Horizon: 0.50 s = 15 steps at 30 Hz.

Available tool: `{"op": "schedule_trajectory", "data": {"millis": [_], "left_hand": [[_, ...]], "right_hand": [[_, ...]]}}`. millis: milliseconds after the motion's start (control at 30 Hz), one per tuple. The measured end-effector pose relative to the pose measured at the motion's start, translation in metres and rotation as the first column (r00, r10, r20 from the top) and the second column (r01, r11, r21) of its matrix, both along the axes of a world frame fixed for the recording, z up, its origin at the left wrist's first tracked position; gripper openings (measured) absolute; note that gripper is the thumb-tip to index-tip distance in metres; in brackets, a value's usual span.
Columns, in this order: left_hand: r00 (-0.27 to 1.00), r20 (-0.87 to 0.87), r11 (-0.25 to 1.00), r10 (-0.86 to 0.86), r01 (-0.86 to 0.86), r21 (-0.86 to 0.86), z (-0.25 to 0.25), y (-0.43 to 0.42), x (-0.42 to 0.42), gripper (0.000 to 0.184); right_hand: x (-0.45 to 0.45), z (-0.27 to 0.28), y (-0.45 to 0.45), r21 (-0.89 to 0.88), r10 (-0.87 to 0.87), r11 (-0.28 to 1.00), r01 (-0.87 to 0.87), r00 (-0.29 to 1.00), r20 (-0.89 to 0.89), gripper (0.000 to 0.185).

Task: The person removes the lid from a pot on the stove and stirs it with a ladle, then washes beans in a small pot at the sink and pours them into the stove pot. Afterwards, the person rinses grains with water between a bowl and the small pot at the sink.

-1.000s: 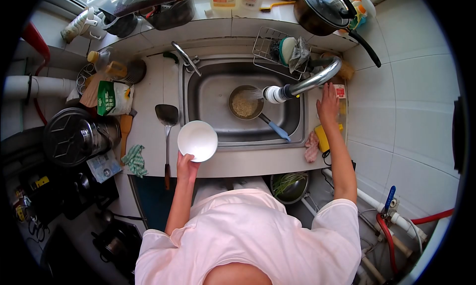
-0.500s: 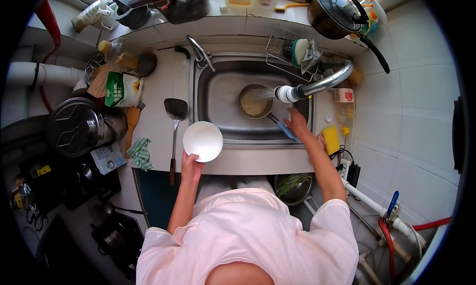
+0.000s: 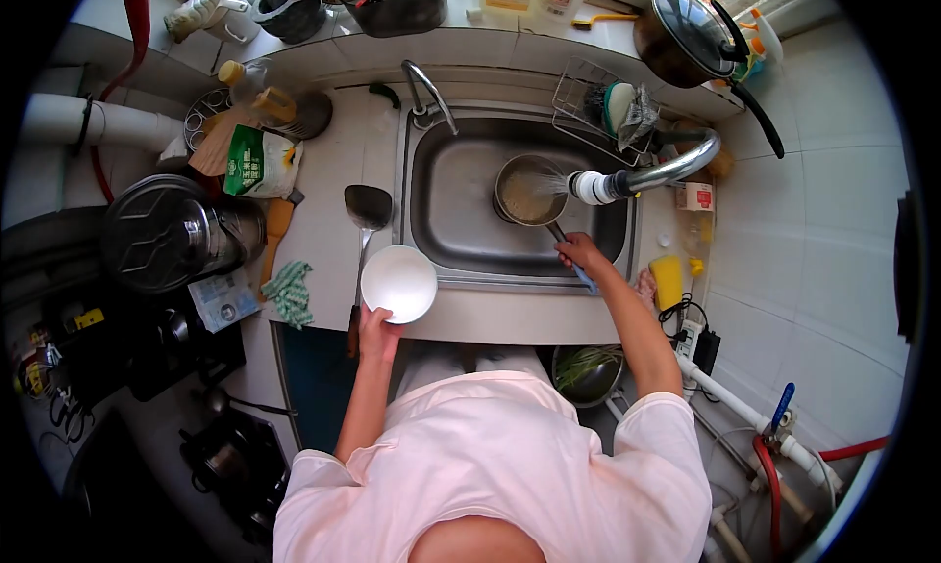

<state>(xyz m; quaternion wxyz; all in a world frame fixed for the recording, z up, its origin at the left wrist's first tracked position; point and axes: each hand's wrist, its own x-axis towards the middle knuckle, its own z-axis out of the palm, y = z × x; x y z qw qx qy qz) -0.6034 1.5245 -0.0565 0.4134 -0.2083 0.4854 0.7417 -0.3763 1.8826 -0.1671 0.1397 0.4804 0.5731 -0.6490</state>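
Observation:
My left hand (image 3: 378, 336) grips the rim of a white bowl (image 3: 400, 284), held tilted over the counter in front of the sink; nothing shows inside it. At the right side of the sink (image 3: 461, 249), my right hand (image 3: 578, 252) is closed around the handle of a small saucepan (image 3: 530, 190). Water sprays into the pan from the white faucet head (image 3: 591, 187). Pale grains, partly under cloudy water, lie in the pan. The blue end of the handle (image 3: 585, 279) sticks out below my right hand.
A spatula (image 3: 369, 208) lies on the counter left of the sink, with a green checked cloth (image 3: 288, 293) further left. A wire rack (image 3: 580, 107) holds scrubbers behind the sink. A yellow sponge (image 3: 667, 282) is at the right. A lidded pan (image 3: 686, 39) stands on the ledge.
My right hand has closed around the saucepan handle, where it was reaching before. Water in the pan looks higher and cloudier. The whole view has shifted slightly; my left hand still holds the bowl.

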Motion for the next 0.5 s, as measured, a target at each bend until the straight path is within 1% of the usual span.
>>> {"op": "schedule_trajectory", "data": {"millis": [33,233,333,500], "left_hand": [[1.000,-0.001,1.000,-0.003,0.003,0.001,0.000,0.000,0.000,0.066],[0.999,0.010,0.999,-0.043,0.042,0.028,-0.001,0.010,-0.002,0.066],[0.997,0.008,0.997,-0.072,0.071,0.036,0.001,0.015,-0.003,0.064],[0.996,0.013,0.996,-0.090,0.090,0.014,0.003,0.016,-0.004,0.063]], "right_hand": [[-0.001,0.008,-0.002,0.033,-0.019,0.999,0.019,1.000,-0.008,0.018],[-0.005,0.054,-0.004,0.029,-0.132,0.991,0.134,0.989,-0.062,0.018],[-0.006,0.066,-0.005,0.050,-0.093,0.994,0.096,0.994,-0.053,0.018],[0.000,0.036,0.005,0.092,0.015,0.996,-0.011,0.999,-0.034,0.017]]}}
